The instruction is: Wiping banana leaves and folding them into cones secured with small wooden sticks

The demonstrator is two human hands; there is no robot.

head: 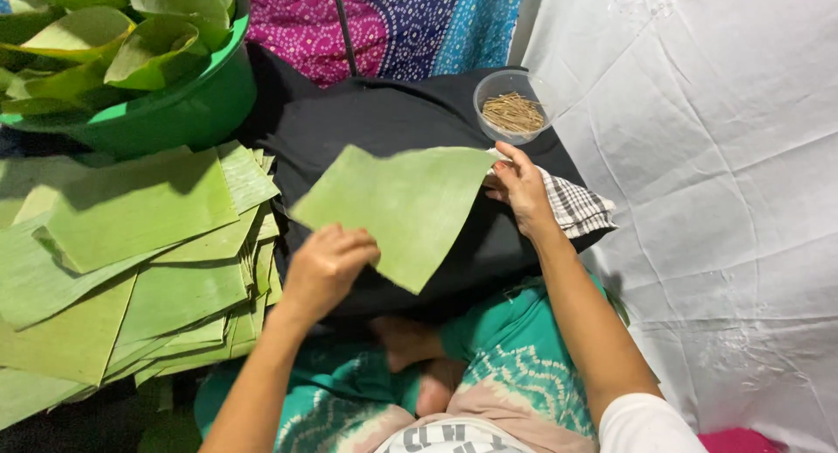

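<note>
Both hands (left (325,265), right (522,187)) grip a banana leaf (401,204) above black cloth (367,121).

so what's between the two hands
In the head view, a cut green leaf sheet spans the gap, held by the left hand and right hand over a black cloth.

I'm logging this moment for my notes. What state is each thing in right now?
Leaf piece: flat, held at two edges over the black cloth.
Left hand: closed on the leaf's near edge.
Right hand: pinching the leaf's far corner.
Stack of cut leaves: piled flat, fanned out.
Green tub: filled with leaves.
Clear cup: open, holding thin sticks.
Checked cloth: crumpled beside the right hand.
</note>
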